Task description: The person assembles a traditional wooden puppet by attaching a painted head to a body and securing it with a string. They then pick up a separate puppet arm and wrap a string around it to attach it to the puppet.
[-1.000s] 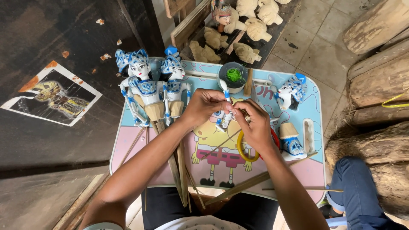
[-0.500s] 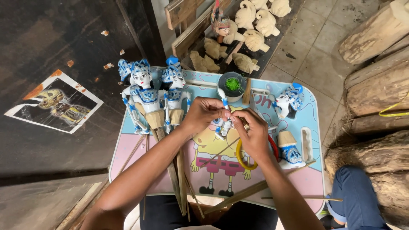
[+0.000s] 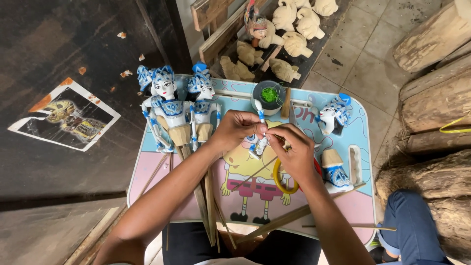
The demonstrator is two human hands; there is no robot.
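Note:
Over a small colourful tray table (image 3: pixel 363 122), my left hand (image 3: pixel 234 130) and my right hand (image 3: pixel 294 152) pinch a small blue-and-white puppet arm piece (image 3: pixel 258 142) between them. The left fingers hold its upper end, and the right fingers grip a thin thread or stick at its lower end. Two finished blue-and-white rod puppets (image 3: pixel 179 113) lie on the table just left of my left hand. A yellow ring (image 3: pixel 277 179) sits under my right hand.
A loose puppet head (image 3: pixel 333 115) and a painted puppet body (image 3: pixel 336 172) lie at the right of the table. A dark cup holding something green (image 3: pixel 268 95) stands at the far edge. Unpainted carved wooden pieces (image 3: pixel 294 29) lie beyond. Logs (image 3: pixel 431 103) are at the right, a printed picture (image 3: pixel 66 118) on the floor at the left.
Both hands stay together on the small piece, with only slight finger shifts. The view has drifted a little.

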